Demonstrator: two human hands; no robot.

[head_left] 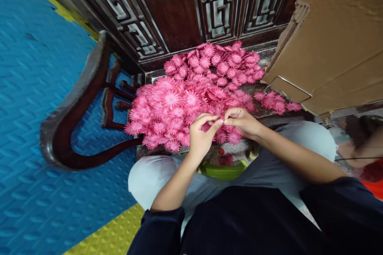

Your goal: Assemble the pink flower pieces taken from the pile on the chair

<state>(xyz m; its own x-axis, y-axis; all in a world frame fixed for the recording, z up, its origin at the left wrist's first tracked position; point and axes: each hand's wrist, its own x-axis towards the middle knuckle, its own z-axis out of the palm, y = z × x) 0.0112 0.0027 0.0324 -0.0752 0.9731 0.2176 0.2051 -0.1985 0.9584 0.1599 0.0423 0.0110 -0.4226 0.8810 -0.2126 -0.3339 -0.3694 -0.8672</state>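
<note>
A big heap of pink artificial flower heads [191, 95] covers the seat of a dark carved wooden chair [74, 103] in front of me. My left hand [202, 135] and my right hand [242, 121] meet at the near edge of the heap, fingertips pinched together on one pink flower piece [221, 121] between them. Both forearms reach forward from dark sleeves over my pale grey trousers [155, 175].
A brown cardboard box [335, 40] with a wire handle stands at the right of the heap. A green container [223, 169] with small red bits sits between my knees. Blue and yellow foam floor mats [32, 87] lie at the left. Another person's head shows at the far right.
</note>
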